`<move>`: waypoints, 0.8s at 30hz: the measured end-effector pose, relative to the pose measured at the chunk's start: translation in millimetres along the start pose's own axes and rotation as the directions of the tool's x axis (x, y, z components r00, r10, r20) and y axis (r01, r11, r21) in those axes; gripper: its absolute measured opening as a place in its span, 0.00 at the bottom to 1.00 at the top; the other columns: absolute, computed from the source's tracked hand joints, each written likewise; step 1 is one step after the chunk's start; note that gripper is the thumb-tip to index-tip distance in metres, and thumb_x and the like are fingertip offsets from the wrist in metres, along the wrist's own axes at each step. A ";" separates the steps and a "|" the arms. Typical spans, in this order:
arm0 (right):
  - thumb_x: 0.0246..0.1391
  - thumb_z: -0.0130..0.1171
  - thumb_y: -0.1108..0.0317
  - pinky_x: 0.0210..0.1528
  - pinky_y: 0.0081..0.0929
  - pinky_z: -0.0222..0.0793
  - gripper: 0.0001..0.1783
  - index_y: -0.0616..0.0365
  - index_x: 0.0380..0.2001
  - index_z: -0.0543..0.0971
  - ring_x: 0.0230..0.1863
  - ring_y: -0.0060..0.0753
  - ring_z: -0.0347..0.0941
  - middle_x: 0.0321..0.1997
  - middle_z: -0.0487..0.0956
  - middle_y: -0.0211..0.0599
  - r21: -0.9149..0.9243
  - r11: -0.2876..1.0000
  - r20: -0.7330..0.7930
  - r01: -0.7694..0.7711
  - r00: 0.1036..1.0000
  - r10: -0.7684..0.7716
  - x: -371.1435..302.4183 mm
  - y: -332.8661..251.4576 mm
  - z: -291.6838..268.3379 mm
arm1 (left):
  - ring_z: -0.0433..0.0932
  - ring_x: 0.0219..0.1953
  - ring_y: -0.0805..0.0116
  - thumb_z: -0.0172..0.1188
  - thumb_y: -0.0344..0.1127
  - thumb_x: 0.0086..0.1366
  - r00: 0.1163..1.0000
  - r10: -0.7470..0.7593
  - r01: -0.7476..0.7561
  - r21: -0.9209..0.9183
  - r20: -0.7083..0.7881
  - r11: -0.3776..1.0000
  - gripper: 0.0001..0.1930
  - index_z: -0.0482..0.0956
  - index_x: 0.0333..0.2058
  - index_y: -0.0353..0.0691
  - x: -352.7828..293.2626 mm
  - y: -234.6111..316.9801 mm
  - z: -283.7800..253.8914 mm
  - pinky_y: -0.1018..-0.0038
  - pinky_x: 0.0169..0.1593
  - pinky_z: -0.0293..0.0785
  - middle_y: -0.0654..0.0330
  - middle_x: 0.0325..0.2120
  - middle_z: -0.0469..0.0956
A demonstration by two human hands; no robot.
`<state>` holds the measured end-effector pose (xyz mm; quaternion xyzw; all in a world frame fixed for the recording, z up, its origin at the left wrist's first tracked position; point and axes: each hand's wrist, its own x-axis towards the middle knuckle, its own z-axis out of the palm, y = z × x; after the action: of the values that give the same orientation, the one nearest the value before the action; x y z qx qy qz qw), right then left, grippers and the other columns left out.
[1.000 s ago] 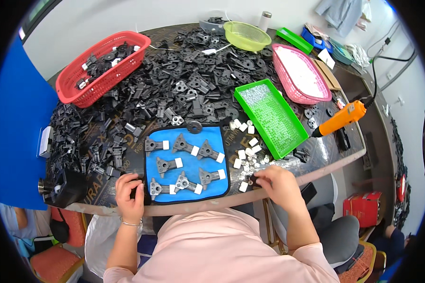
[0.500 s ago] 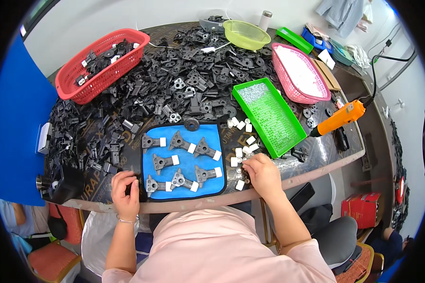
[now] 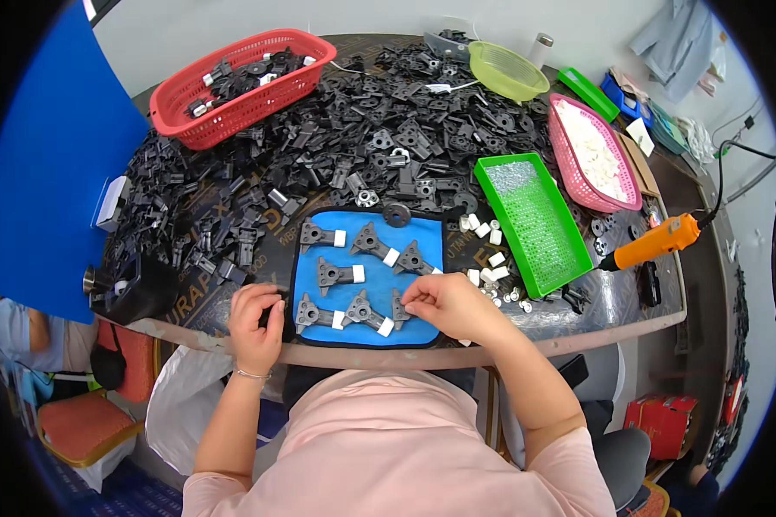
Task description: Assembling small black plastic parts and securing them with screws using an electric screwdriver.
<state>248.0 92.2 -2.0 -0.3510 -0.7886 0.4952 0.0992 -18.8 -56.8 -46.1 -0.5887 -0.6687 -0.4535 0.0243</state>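
At the near edge of the round, dark table (image 3: 629, 302), a blue rectangular mat (image 3: 372, 293) of soft-looking material lay flat, carrying six black, matte, roughly triangular brackets (image 3: 328, 274), most tipped with a small white block. The right hand (image 3: 447, 303) rested at the mat's near right corner, its fingers curled together and pinching at the sixth bracket (image 3: 398, 306) there; whether a white piece sat between the fingertips could not be told. The left hand (image 3: 254, 314) lay at the mat's left edge, fingers bent and pressed down on the table just beside the mat, touching its border. Loose white blocks (image 3: 490, 258) lay scattered between the mat and a green, finely perforated rectangular tray (image 3: 535, 220) towards the table's right side. Behind the mat spread a wide heap of black moulded plastic parts (image 3: 362, 138). A red mesh basket (image 3: 237, 82) stood at the far left edge, a pink oval basket (image 3: 591, 151) at the right, and an orange powered screwdriver (image 3: 655, 243) lay near the right edge.
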 end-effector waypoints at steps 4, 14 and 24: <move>0.49 0.62 0.75 0.34 0.22 0.72 0.05 0.61 0.32 0.81 0.29 0.29 0.76 0.28 0.78 0.37 -0.146 0.974 -0.019 0.172 0.984 -0.177 4.9 10.6 2.4 | 0.74 0.41 0.54 0.61 0.24 0.53 1.000 0.027 -0.027 0.010 0.006 1.000 0.04 0.77 0.29 0.36 0.7 -1.0 -0.2 0.64 0.47 0.70 0.55 0.34 0.78; 0.45 0.65 0.74 0.29 0.26 0.68 0.09 0.59 0.33 0.79 0.27 0.29 0.72 0.29 0.76 0.36 -0.177 0.975 -0.088 0.134 0.985 -0.151 -9.0 -6.2 0.0 | 0.74 0.40 0.54 0.62 0.22 0.52 0.999 0.053 -0.053 -0.040 0.004 0.998 0.05 0.77 0.29 0.36 1.0 -2.9 -1.2 0.65 0.46 0.70 0.55 0.34 0.78; 0.42 0.64 0.74 0.34 0.29 0.71 0.10 0.59 0.31 0.77 0.30 0.35 0.74 0.29 0.77 0.38 -0.331 0.932 -0.142 0.149 0.968 -0.205 -3.7 -11.4 11.5 | 0.75 0.39 0.54 0.62 0.22 0.52 0.998 0.068 -0.067 -0.069 0.005 0.995 0.05 0.77 0.29 0.35 2.0 -1.8 -3.4 0.65 0.45 0.70 0.54 0.34 0.78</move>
<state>239.7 78.6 2.7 -0.3314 -0.8746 0.3184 0.1541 -22.6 -57.2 -44.0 -0.6130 -0.6325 -0.4731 0.0170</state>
